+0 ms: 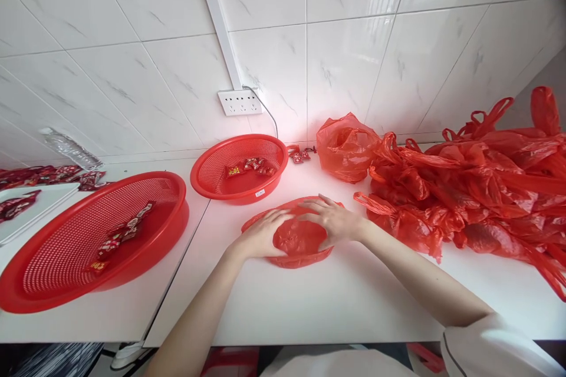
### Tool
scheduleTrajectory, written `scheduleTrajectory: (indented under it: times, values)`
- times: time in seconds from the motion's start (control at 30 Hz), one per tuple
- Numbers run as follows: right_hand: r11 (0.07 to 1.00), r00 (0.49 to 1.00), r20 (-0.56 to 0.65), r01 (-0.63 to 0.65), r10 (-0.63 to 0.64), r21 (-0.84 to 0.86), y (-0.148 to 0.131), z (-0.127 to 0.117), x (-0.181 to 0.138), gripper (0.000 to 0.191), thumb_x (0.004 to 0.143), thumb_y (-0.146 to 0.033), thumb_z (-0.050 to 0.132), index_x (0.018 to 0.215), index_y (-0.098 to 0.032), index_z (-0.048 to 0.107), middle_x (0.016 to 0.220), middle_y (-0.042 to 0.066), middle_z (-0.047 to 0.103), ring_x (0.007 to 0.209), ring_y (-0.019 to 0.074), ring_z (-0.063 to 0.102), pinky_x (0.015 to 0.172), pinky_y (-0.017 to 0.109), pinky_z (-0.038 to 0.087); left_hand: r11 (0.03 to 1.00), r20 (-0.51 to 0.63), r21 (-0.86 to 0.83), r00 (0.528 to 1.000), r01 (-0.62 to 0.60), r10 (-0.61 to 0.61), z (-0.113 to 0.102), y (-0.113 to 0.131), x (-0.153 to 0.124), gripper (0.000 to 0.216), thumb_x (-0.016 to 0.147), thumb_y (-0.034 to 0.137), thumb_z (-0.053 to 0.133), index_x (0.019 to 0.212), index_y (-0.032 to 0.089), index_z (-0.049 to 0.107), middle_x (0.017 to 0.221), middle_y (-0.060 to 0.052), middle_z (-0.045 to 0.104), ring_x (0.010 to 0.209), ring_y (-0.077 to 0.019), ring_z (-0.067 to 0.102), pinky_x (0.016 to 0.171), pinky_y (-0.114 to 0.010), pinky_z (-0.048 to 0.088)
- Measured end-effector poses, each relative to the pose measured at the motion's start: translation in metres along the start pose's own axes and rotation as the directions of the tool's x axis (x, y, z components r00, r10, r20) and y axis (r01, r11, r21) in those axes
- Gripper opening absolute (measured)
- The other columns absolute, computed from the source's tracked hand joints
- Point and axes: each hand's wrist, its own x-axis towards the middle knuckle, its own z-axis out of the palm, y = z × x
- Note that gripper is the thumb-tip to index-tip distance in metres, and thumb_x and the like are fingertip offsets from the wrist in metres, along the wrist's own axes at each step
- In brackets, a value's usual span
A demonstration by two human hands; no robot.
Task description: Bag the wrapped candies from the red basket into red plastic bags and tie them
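Observation:
A red plastic bag [297,240] lies flat on the white table [336,300] in front of me. My left hand [262,234] rests on its left side with fingers stretched out flat. My right hand [332,219] presses on its right side, fingers spread and flat too. Neither hand grips anything. Both forearms reach in from the bottom of the view.
A big heap of red plastic bags [477,182] fills the right of the table. A small red basket [239,166] with wrapped candies stands behind; a larger red basket [88,235] with candies sits at left. A white tray [30,206], plastic bottle [71,148] and wall socket [240,102] lie beyond.

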Motion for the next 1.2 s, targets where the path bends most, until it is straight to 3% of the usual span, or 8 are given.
scheduleTrajectory:
  times: [0.17,0.5,0.57,0.67,0.73,0.83,1.0,1.2]
  values:
    - [0.982,0.971,0.196,-0.16,0.138,0.102,0.028,0.023,-0.003,0.107,0.066,-0.048,0.075,0.154,-0.018,0.022,0.161,0.017,0.015,0.148,0.0325,0.013,0.118,0.057,-0.003,0.988,0.069,-0.132,0.995,0.086,-0.077,0.018,-0.022,0.001,0.101,0.06,0.024,0.076,0.15,0.033,0.031,0.155,-0.004,0.036,0.142,-0.0299,0.033,0.112,-0.043,0.036]
    - [0.975,0.979,0.156,-0.155,0.13,0.161,0.047,0.042,-0.008,0.115,0.066,-0.054,0.075,0.156,-0.018,0.014,0.162,0.016,0.008,0.149,0.0307,0.008,0.118,0.052,-0.01,0.821,-0.003,-0.564,0.994,0.085,-0.105,0.016,-0.039,0.001,0.077,0.059,0.039,0.084,0.132,0.028,0.058,0.144,-0.008,0.052,0.135,-0.0309,0.044,0.113,-0.044,0.033]
    - [0.97,0.986,0.114,-0.14,0.119,0.197,0.046,0.042,-0.01,0.107,0.067,-0.058,0.073,0.154,-0.02,0.024,0.161,0.015,0.015,0.149,0.0308,0.011,0.118,0.052,-0.008,0.661,-0.033,-0.743,0.981,0.106,-0.194,0.015,-0.038,0.001,0.065,0.067,0.047,0.079,0.125,0.024,0.062,0.135,-0.012,0.059,0.131,-0.0318,0.049,0.11,-0.046,0.036]
    - [0.922,0.983,-0.104,-0.102,0.151,0.374,0.044,0.042,-0.013,0.073,0.084,-0.068,0.051,0.142,-0.024,0.047,0.158,0.012,0.027,0.147,0.0283,0.019,0.12,0.051,0.007,0.205,-0.026,-0.977,0.914,0.063,-0.405,0.011,-0.041,-0.001,0.068,0.08,0.068,0.055,0.123,0.017,0.056,0.12,-0.02,0.067,0.113,-0.0312,0.063,0.097,-0.047,0.048]
    - [0.856,0.922,-0.297,-0.067,0.25,0.512,0.045,0.043,-0.014,0.065,0.093,-0.067,0.029,0.135,-0.023,0.053,0.155,0.011,0.034,0.145,0.026,0.027,0.118,0.049,0.019,-0.071,0.021,-0.997,0.853,-0.019,-0.521,0.003,-0.044,0.0,0.078,0.082,0.077,0.04,0.12,0.011,0.054,0.116,-0.025,0.067,0.1,-0.0291,0.069,0.083,-0.04,0.056]
    - [0.772,0.813,-0.411,-0.073,0.412,0.631,0.05,0.046,-0.014,0.063,0.095,-0.064,0.022,0.129,-0.022,0.055,0.147,0.011,0.043,0.14,0.0247,0.035,0.115,0.046,0.025,-0.273,0.095,-0.958,0.794,-0.092,-0.6,-0.013,-0.05,0.003,0.084,0.082,0.078,0.039,0.115,0.003,0.055,0.112,-0.029,0.066,0.095,-0.0271,0.071,0.068,-0.028,0.059]
    - [0.648,0.739,-0.372,-0.113,0.561,0.753,0.059,0.054,-0.009,0.06,0.095,-0.064,0.023,0.119,-0.022,0.057,0.141,0.01,0.051,0.135,0.0224,0.042,0.114,0.042,0.03,-0.222,0.029,-0.947,0.626,-0.234,-0.779,-0.024,-0.052,0.013,0.036,0.087,0.038,0.056,0.11,0.009,0.056,0.094,-0.017,0.071,0.087,-0.0253,0.072,0.067,-0.03,0.06]
    - [0.586,0.691,-0.352,-0.128,0.631,0.8,0.07,0.058,-0.003,0.072,0.095,-0.063,0.005,0.123,-0.02,0.055,0.14,0.014,0.052,0.133,0.0233,0.046,0.105,0.044,0.041,-0.124,-0.093,-0.938,0.578,-0.325,-0.811,-0.003,-0.045,0.013,0.008,0.075,0.01,0.047,0.075,0.017,0.05,0.071,-0.002,0.065,0.067,-0.0143,0.067,0.073,-0.029,0.059]
